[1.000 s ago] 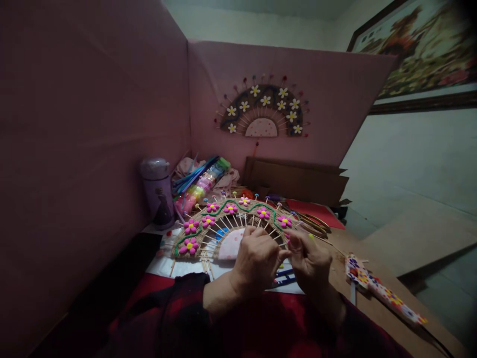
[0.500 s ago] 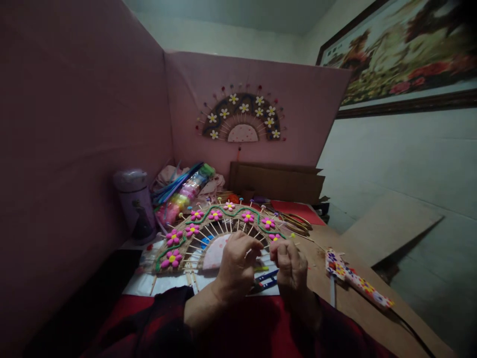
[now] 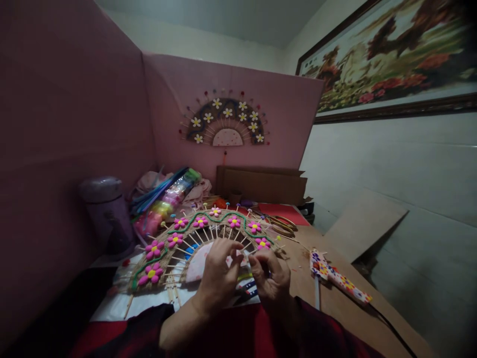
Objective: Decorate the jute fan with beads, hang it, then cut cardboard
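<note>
A fan-shaped craft piece of wooden sticks, woven twine, a green wavy cord and pink flowers lies flat on white paper in front of me. My left hand rests over its right lower part, fingers curled and pinched near the sticks. My right hand sits close beside it, fingers bent together at the fan's right end. Whatever small thing the fingertips pinch is too small and dark to make out. Blue-handled tools lie under my hands.
A pink cardboard screen walls the left and back, with a finished fan pinned on it. A lilac bottle, bagged coloured supplies, scissors, a brown box and a beaded strip surround the work.
The view has swung right and up, shifting everything left in frame. My hands have drawn closer together and lower over the fan's right end.
</note>
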`<state>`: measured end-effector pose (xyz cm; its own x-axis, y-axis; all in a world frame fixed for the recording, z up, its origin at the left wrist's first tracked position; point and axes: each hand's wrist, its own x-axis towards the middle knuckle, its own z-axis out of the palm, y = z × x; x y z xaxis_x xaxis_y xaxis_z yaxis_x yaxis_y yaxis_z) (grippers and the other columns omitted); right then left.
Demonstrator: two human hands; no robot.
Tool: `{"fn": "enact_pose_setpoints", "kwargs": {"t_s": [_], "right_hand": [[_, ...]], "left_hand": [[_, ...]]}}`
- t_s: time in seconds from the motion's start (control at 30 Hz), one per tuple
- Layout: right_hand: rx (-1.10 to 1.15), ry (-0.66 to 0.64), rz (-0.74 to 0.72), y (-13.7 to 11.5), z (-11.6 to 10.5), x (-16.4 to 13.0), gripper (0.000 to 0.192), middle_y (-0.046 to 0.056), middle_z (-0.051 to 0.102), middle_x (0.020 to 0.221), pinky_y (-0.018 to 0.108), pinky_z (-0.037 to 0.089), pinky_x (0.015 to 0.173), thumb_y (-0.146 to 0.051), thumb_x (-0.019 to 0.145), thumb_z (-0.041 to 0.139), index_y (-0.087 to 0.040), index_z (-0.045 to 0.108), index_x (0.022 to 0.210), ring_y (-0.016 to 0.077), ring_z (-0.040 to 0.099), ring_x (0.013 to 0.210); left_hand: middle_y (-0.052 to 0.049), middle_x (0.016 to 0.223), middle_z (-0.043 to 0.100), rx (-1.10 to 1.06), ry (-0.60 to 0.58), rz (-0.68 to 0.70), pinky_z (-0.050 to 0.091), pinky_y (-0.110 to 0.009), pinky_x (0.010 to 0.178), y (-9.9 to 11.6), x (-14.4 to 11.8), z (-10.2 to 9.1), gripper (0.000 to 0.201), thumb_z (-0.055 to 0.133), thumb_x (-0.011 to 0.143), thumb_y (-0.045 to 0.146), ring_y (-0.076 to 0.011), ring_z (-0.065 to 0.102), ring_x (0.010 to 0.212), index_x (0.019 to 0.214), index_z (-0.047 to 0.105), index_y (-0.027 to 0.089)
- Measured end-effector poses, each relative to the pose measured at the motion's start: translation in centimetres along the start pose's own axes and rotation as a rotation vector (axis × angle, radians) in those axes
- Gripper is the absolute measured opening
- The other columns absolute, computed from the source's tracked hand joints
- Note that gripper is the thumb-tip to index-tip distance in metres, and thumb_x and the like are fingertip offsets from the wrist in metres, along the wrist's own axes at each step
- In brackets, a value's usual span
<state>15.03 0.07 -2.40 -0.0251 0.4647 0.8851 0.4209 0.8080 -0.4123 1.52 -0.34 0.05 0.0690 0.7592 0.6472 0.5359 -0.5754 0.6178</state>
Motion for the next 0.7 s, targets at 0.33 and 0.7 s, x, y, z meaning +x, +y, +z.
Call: {"fn": "enact_pose_setpoints", "kwargs": {"t_s": [0.33,0.7], "right_hand": [[0.111,-0.233,-0.109,-0.9,0.0,-0.8,0.010,0.001,0.061,0.067,0.025,0.043,0.058,-0.023,0.090,0.048,-0.021,0.052,0.082,0.0128,0.056,0.058],[0.082,-0.315,-0.306,-0.8,0.2,0.0,0.035,0.001,0.058,0.060,0.025,0.038,0.052,-0.033,0.096,0.032,-0.018,0.052,0.072,0.0114,0.053,0.055]], "left_hand": [[-0.001,0.062,0.064,0.118,-0.073,-0.110,0.040,-0.023,0.056,0.1,9.8,-6.5,0.017,0.055,0.072,0.023,-0.0111,0.055,0.058,0.076,0.069,0.012],[-0.001,0.067,0.069,0.586,0.199,-0.107,0.046,-0.026,0.065,-0.9,15.2,-10.6,0.028,0.060,0.062,0.034,-0.0183,0.064,0.069,0.080,0.075,0.019]]}}
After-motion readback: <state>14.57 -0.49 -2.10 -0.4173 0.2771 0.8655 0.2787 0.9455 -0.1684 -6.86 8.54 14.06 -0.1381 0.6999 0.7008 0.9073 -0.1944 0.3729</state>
